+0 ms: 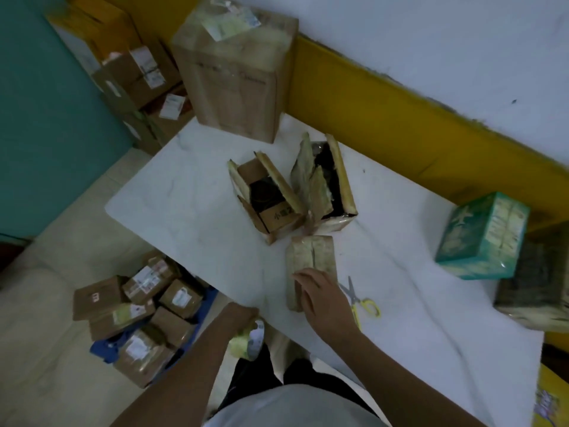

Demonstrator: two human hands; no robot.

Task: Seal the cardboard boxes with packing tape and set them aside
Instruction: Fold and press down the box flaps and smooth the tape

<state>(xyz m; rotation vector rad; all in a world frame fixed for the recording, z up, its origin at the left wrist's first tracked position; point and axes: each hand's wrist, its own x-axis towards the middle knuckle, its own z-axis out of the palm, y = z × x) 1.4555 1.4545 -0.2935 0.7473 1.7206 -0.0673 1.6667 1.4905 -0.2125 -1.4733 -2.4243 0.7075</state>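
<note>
1. While the small closed box [311, 257] near the middle of the table [184, 195] is steadied by the right hand [323, 297], fingers loosely spread on it, its seam should be kept pressed shut.
2. Tape should be drawn from the tape roll [251, 337] gripped by the left hand [243, 315] at the near edge.
3. That hand's fingers are mostly hidden, and the dark contents of the far open boxes [268, 198] cannot be made out.

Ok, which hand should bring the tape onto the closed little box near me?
Left. The left hand grips the tape roll, while the right hand rests on the small box and can probably steady it.
</note>
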